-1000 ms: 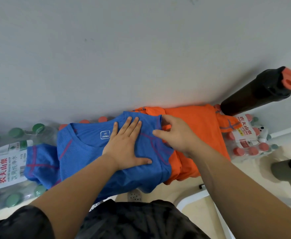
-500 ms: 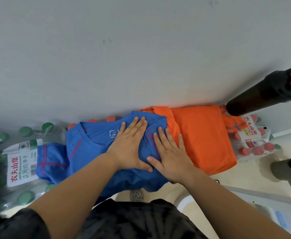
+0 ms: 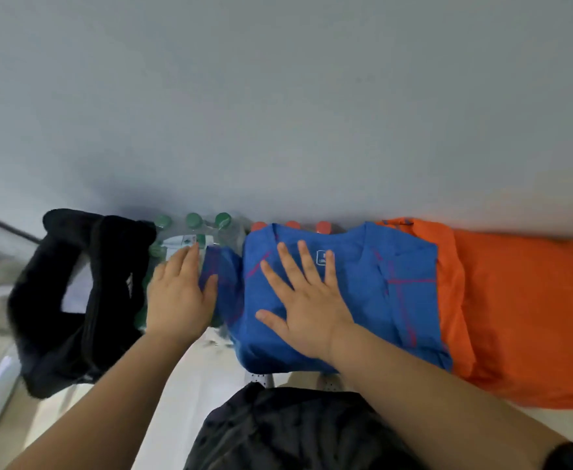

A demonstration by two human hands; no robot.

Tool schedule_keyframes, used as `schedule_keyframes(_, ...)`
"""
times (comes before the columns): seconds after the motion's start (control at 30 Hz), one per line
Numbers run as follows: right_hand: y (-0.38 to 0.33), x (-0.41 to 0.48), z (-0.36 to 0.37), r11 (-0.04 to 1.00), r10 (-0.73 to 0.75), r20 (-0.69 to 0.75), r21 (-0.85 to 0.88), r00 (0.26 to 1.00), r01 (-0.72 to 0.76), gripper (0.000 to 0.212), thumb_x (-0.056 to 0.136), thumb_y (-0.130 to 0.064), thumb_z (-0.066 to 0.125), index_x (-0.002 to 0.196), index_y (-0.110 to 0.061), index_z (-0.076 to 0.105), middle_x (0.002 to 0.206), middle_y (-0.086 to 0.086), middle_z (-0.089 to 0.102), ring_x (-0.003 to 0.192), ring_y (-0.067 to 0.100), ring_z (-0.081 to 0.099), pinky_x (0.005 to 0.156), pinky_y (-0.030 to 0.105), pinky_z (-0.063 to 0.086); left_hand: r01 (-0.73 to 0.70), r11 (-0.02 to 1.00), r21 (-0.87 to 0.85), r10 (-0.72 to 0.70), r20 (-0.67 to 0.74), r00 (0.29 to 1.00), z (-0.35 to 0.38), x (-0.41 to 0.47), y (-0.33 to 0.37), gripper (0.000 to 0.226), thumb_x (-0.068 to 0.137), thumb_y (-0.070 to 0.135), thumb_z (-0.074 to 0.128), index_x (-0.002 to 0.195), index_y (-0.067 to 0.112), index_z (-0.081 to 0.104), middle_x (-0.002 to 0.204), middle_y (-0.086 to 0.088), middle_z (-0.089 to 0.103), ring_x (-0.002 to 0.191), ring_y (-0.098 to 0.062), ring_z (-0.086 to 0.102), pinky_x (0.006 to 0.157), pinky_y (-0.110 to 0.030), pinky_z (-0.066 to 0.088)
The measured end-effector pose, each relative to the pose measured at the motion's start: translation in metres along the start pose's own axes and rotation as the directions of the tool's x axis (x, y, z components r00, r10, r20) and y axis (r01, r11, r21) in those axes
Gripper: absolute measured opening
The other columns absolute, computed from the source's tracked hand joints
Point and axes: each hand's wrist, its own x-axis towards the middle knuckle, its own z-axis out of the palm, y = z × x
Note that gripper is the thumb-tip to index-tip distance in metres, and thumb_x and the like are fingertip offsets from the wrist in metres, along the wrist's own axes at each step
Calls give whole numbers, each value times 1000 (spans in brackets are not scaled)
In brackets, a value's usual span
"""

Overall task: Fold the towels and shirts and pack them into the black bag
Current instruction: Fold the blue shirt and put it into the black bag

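Observation:
A blue shirt [image 3: 353,300] with red seams lies spread over packs of bottled water against the wall; its right sleeve is folded in over the body. My right hand [image 3: 307,303] presses flat on the shirt's chest, fingers spread. My left hand [image 3: 180,293] lies with straight fingers at the shirt's left sleeve [image 3: 222,269], thumb touching the sleeve's edge. An orange shirt [image 3: 522,317] lies folded to the right, partly under the blue one. The black bag [image 3: 75,307] stands open at the left, something pale showing inside.
Shrink-wrapped water bottles with green caps [image 3: 193,232] and red caps [image 3: 322,227] sit under the shirts along the grey wall [image 3: 278,113]. My dark clothing [image 3: 295,429] fills the bottom middle. Pale floor shows at the lower left.
My left hand slid from the shirt's middle to the left sleeve. My right hand moved onto the chest. The view swung left, bringing the black bag in.

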Motion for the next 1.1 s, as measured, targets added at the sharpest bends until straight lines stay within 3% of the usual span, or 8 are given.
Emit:
schedule_keyframes(0.23,-9,23,12,999,25,38,-36,999,-24,85,90,-78,8,159,-31,-6,166,-7,-20,148,26,-30,114,66,-15,177,984,0,-174,169,970,-8,23,-3,59,80,53,72,123,13,62,120,-13,56,113,-39,49,93,-46,45)
schedule_keyframes(0.37,-7,21,12,997,71,4,-41,998,-70,87,89,-80,7,159,-30,-4,166,-4,-19,150,26,-25,116,65,-13,145,975,-170,-116,168,979,-8,29,-4,19,80,27,76,79,12,65,92,-9,56,92,-35,57,76,-40,51)
schedule_keyframes(0.43,-4,18,14,995,89,-14,-45,996,-90,88,90,-81,7,160,-29,-3,166,-4,-19,151,26,-22,117,65,-10,143,964,-226,-104,175,979,-8,30,-5,25,80,19,73,66,13,53,80,-5,52,79,-30,53,67,-35,44)
schedule_keyframes(0.53,3,14,15,993,113,-18,-31,993,-113,90,89,-83,9,160,-28,-2,167,-3,-17,152,26,-20,118,64,-8,224,878,-422,-153,197,968,-14,29,-4,15,82,13,65,73,10,54,70,-3,58,67,-24,52,59,-32,39)
schedule_keyframes(0.63,5,14,14,992,122,-4,-30,993,-122,93,86,-86,5,159,-29,-7,166,-3,-21,151,25,-24,118,64,-8,380,707,-596,-259,282,924,-23,27,-6,5,80,5,60,81,8,55,74,-9,64,65,-20,52,61,-34,46)
schedule_keyframes(0.73,4,15,12,993,112,2,-31,994,-112,96,83,-88,2,159,-31,-10,165,-2,-24,150,26,-26,118,64,-9,506,407,-760,-296,414,861,-33,26,-9,22,79,-10,55,89,9,55,76,-10,67,68,-24,60,63,-38,51)
schedule_keyframes(0.8,3,17,12,995,94,8,-33,996,-93,96,82,-89,4,158,-32,-11,164,-1,-26,150,27,-27,117,64,-10,533,289,-795,-260,471,843,-40,24,-11,38,82,-16,55,105,14,59,88,-8,75,79,-28,72,70,-40,59)
schedule_keyframes(1.1,3,29,8,998,52,43,-30,998,-51,96,80,-91,5,156,-36,-17,162,-3,-32,147,27,-33,115,65,-16,420,272,-866,-244,360,900,-68,10,6,56,87,-18,56,119,27,63,97,7,77,92,-13,74,71,-24,59)
